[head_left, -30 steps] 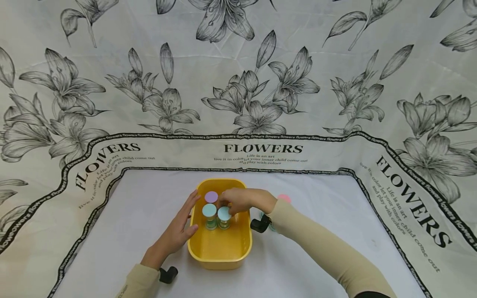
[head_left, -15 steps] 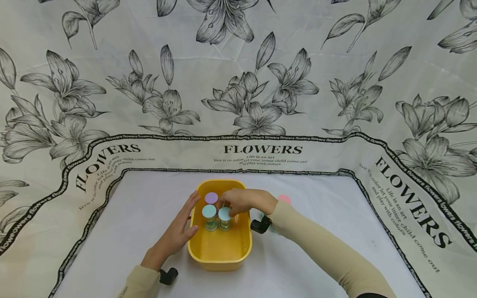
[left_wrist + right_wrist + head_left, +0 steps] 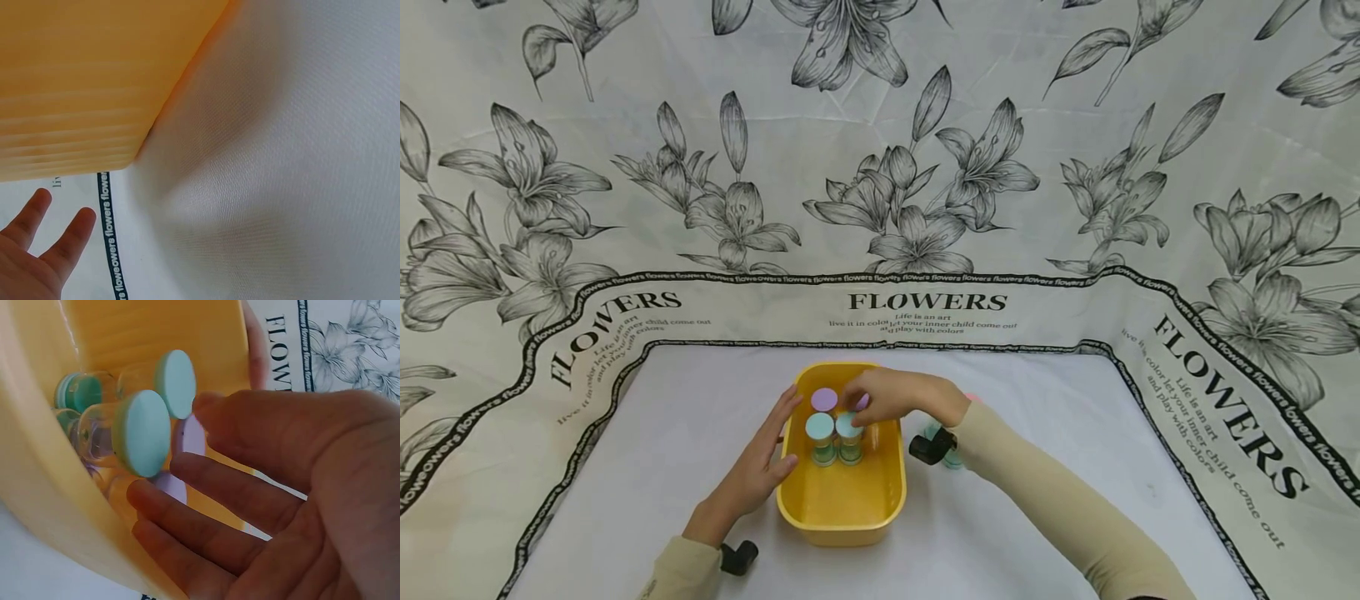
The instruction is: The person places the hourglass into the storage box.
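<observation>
Inside a yellow bin (image 3: pixel 841 500) stand sand timers with clear bodies: a left mint-capped sand timer (image 3: pixel 820 427) and a right mint-capped sand timer (image 3: pixel 142 432), side by side. Behind them are a left purple-capped sand timer (image 3: pixel 823 400) and a right purple-capped sand timer (image 3: pixel 862 402), the latter partly hidden by fingers. My right hand (image 3: pixel 886 393) reaches over the bin's right rim, its loosely bent fingers beside the right mint cap, with a gap showing around it. My left hand (image 3: pixel 751 467) lies with straight fingers against the bin's left side.
Right of the bin, partly behind the right wrist camera (image 3: pixel 931 447), a mint-coloured object (image 3: pixel 953 458) is on the white cloth (image 3: pixel 1037 400). A pink disc (image 3: pixel 972 397) peeks out behind the right forearm. Flower-printed fabric (image 3: pixel 925 308) rises at the back.
The right mint-capped sand timer has come upright next to the left one. My right hand has loosened from it and lifted slightly up and right, uncovering a second purple cap. The left hand stays put.
</observation>
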Motion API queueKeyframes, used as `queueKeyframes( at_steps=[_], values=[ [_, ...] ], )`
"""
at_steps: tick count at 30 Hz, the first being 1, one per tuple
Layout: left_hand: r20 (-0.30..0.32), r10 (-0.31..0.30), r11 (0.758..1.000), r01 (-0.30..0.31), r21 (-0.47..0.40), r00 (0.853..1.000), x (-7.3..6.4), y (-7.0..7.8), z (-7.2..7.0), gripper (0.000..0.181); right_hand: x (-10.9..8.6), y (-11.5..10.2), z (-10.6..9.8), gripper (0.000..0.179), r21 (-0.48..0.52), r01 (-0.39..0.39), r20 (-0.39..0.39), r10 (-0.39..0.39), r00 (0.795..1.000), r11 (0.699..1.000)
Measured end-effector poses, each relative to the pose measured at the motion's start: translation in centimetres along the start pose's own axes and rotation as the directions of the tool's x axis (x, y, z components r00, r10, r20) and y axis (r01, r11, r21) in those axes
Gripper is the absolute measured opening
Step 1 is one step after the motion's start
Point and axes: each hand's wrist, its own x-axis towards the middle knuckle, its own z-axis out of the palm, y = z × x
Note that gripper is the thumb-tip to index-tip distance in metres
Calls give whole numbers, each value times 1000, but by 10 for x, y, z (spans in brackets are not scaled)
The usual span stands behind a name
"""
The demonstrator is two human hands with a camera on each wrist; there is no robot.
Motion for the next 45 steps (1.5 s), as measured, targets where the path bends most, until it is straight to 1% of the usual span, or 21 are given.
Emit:
queueKeyframes(
  at_steps=[3, 6, 9, 11, 14, 18, 23, 26, 30, 35, 40, 43, 45],
  values=[
    [-2, 1, 1000, -1, 6, 1000, 0, 0, 0, 76, -5, 3, -5, 32, 45, -7, -34, 9, 999, 999],
    [2, -3, 1000, 3, 5, 1000, -1, 0, 0, 75, -13, 5, -9, 35, 90, 10, -70, -3, 998, 996],
    [5, -12, 1000, 12, 0, 1000, -1, -1, 0, 75, -22, 10, -12, 38, 137, 28, -123, -11, 992, 990],
    [6, -17, 1000, 18, -8, 1000, -1, 0, 0, 76, -30, 13, -14, 42, 164, 18, -163, 9, 987, 986],
    [6, -24, 1000, 24, -14, 1000, -1, 1, 0, 76, -43, 20, -14, 49, 198, -10, -232, 57, 971, 980],
    [3, -29, 999, 29, -22, 1000, -1, 0, 2, 76, -62, 35, -11, 55, 225, -63, -314, 134, 940, 972],
    [-13, -34, 999, 33, -26, 999, -2, -2, 4, 75, -86, 62, -6, 61, 230, -129, -378, 210, 902, 965],
    [-19, -30, 999, 30, -27, 999, -1, -3, 5, 76, -100, 79, 0, 67, 243, -180, -395, 267, 879, 953],
    [-21, -24, 1000, 23, -11, 999, -1, -3, 4, 76, -116, 100, 11, 71, 283, -235, -396, 336, 855, 930],
    [-25, -24, 1000, 24, -9, 999, 0, -1, 4, 76, -131, 120, 25, 75, 326, -283, -382, 399, 833, 902],
    [-34, -40, 999, 40, -21, 999, 1, 0, 4, 74, -139, 134, 37, 77, 409, -305, -336, 453, 826, 860],
    [-37, -43, 999, 42, -22, 998, 0, 0, 5, 74, -141, 139, 44, 74, 431, -296, -329, 455, 828, 852],
    [-37, -42, 999, 42, -18, 998, 0, 0, 5, 74, -141, 141, 47, 72, 428, -293, -336, 451, 827, 855]
  ],
)
